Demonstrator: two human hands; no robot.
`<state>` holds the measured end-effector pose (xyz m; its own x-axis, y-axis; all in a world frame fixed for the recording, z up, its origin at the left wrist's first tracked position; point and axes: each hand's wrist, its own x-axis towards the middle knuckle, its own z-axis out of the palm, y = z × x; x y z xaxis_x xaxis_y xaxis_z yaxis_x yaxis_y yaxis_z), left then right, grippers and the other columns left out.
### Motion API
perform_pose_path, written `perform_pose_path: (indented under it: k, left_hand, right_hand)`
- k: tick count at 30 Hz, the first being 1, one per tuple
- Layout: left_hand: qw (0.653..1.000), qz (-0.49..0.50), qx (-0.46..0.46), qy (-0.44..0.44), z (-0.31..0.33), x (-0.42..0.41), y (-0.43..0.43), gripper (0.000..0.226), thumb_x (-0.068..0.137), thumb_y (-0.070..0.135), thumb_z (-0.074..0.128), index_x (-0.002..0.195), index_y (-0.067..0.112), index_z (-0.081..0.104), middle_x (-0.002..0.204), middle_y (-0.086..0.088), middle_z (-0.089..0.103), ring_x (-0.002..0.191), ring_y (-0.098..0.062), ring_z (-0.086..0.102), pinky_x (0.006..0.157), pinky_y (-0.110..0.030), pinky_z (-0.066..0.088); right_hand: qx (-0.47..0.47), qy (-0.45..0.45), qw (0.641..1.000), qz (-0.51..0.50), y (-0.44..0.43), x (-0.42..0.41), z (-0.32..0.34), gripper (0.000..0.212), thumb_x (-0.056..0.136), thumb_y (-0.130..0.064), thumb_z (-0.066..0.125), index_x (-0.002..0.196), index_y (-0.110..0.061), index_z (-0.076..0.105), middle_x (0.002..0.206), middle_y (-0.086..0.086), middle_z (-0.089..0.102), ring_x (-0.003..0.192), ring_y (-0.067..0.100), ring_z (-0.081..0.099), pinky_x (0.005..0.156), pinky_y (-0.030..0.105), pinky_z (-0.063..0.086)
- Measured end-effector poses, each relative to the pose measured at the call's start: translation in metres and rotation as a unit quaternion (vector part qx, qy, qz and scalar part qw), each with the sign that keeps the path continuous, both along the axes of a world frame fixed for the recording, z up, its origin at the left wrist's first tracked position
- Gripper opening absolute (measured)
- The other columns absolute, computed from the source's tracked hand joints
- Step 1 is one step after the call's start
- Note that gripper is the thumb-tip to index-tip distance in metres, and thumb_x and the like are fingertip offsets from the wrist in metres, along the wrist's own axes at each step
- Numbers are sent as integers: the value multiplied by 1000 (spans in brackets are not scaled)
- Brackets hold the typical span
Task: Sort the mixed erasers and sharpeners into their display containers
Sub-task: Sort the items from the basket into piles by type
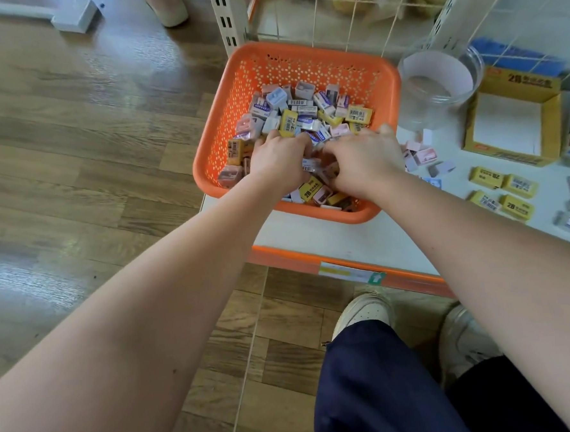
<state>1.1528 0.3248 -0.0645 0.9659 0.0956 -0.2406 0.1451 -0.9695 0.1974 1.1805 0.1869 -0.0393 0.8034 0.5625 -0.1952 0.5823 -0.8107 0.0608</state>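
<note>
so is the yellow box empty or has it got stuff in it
Empty: the yellow box is open on top, its bare white floor showing. Yellow erasers lie outside it on the shelf.

orange basket [390,86] open-topped, wire grid [317,11] behind, jar [435,83] beside

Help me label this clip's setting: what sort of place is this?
Most likely a shop, at a stationery shelf: a slotted metal shelving upright, a price-label strip on the shelf's orange front edge, and an orange basket of barcoded erasers and sharpeners near a yellow 2B display box.
</note>
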Motion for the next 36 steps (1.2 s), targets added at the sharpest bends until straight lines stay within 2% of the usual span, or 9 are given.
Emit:
perform_pose_path:
  k: [5, 9, 13, 17, 23, 26, 28, 31, 36]
  left_hand:
    - [999, 24, -37, -8, -2, 2, 2, 25, 89, 31, 63, 114, 31, 62, 117, -3, 62, 121, -26, 40, 92, -40, 38]
    - [998, 45, -34, -25, 4, 0, 1, 19, 92, 19, 56, 106, 29, 65, 110, -5, 63, 108, -27, 51, 80, -36, 45]
    - [999, 31, 3, 16, 9, 0, -6, 28, 92, 14, 52, 118, 24, 57, 113, -9, 60, 99, -31, 57, 71, -37, 48]
    - [998, 57, 0, -10, 13, -2, -7, 27, 95, 14, 45, 117, 16, 61, 110, -12, 62, 97, -32, 58, 71, -39, 49]
    - [956, 183, -185, -138, 45, 2, -32, 23, 93, 17, 45, 104, 6, 61, 91, -6, 63, 80, -21, 56, 68, -30, 44]
    - [946, 160, -242, -146, 68, 10, -62, 17, 92, 19, 51, 105, 9, 55, 90, 1, 57, 74, -12, 51, 66, -26, 38]
    - [946, 126, -267, -132, 75, 17, -85, 16, 91, 18, 55, 105, 11, 53, 89, 3, 56, 70, -7, 49, 61, -22, 38]
    - [949, 84, -285, -107, 73, 26, -124, 19, 88, 15, 57, 107, 12, 56, 95, 0, 61, 76, -11, 56, 53, -13, 40]
    - [954, 44, -285, -79, 54, 37, -192, 27, 87, 11, 57, 113, 10, 62, 95, 5, 59, 88, -9, 54, 68, -11, 34]
  right_hand:
    - [91, 11, 995, -29, -4, 1, -1, 20, 84, -37, 54, 102, -28, 56, 97, -1, 64, 96, 24, 57, 86, 35, 29]
    - [135, 13, 990, -32, -6, 2, 2, 26, 85, -35, 52, 111, -30, 54, 100, -1, 66, 98, 24, 58, 87, 34, 30]
    - [183, 94, 978, -23, -15, 4, 11, 37, 87, -32, 52, 122, -41, 54, 113, -5, 64, 106, 20, 55, 93, 33, 30]
    - [298, 184, 936, -32, -35, 10, 32, 27, 84, -17, 60, 108, -28, 65, 101, -7, 60, 91, 12, 53, 78, 22, 37]
    - [306, 127, 941, -65, -87, 19, 60, 14, 80, -13, 65, 93, -18, 61, 88, 1, 63, 82, 17, 58, 77, 29, 47]
    - [305, 98, 943, -94, -118, 24, 79, 14, 81, -11, 66, 93, -16, 63, 86, -4, 62, 80, 12, 59, 73, 14, 41]
    - [306, 90, 940, -117, -147, 28, 90, 18, 82, -11, 66, 99, -17, 68, 88, -8, 62, 83, 8, 59, 76, 12, 41]
    - [318, 98, 925, -184, -201, 30, 93, 23, 85, -13, 63, 106, -20, 70, 86, -6, 63, 79, 7, 61, 72, 9, 42]
    - [356, 85, 876, -313, -281, 10, 67, 22, 84, -12, 63, 100, -26, 70, 75, 3, 65, 61, -1, 58, 57, 6, 43]
